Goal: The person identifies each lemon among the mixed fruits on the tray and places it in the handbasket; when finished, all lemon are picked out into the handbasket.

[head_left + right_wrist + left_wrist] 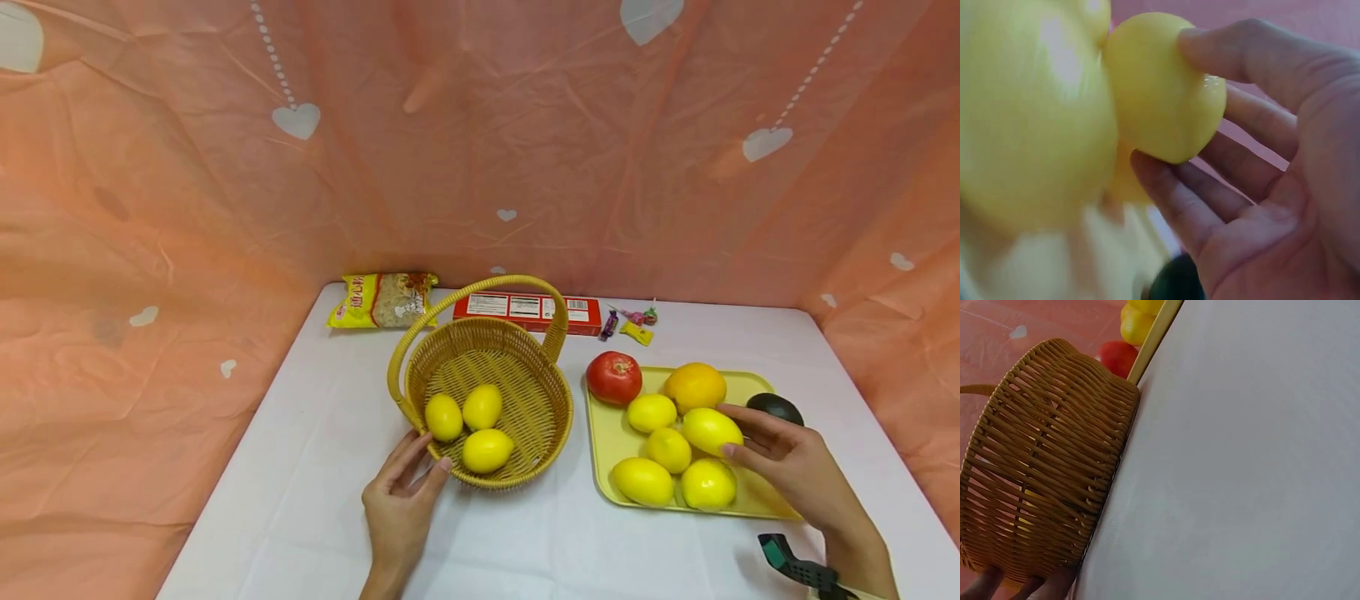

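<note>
In the head view, my right hand (787, 458) holds a yellow lemon (711, 431) between thumb and fingers, over the right part of the yellow tray (765, 500). The right wrist view shows the thumb on one side of that lemon (1160, 87) and the fingers on the other. Several more lemons (642, 482) lie on the tray. My left hand (401, 508) grips the near left rim of the woven basket (558, 433). Three lemons (487, 451) sit inside it. Fingertips (1057, 584) show against the basket's wall in the left wrist view.
An orange (695, 387), a round red fruit (614, 378) and a dark oval fruit (776, 407) are at the tray's far side. Behind the basket's tall handle (517, 280) lie a yellow food bag (386, 300), a red box (525, 311) and small wrapped candies (636, 332).
</note>
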Demonstrator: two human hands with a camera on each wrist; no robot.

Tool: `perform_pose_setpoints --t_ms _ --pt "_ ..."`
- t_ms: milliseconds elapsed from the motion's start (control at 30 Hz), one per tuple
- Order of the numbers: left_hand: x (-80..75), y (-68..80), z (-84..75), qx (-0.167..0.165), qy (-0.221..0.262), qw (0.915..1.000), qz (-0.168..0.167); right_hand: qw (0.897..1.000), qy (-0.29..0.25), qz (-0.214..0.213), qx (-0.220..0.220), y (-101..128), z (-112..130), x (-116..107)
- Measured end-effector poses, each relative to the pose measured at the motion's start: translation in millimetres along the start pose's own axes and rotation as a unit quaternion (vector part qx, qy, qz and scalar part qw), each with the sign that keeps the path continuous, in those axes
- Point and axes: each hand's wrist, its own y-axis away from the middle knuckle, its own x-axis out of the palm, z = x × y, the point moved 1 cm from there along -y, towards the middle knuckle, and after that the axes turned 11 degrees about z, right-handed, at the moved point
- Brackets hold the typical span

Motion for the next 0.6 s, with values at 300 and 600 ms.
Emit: perform_pose_setpoints --t_ms 300,600 --pt "-2.7 -1.7 -1.3 -0.014 -0.006 0.9999 0.009 0.996 -0.007 0.066 -0.057 -40 54 29" --pt "-3.3 -1.5 -1.2 -0.02 0.003 0.9998 0.008 0.975 -0.072 0.171 -0.125 -85 83 79"
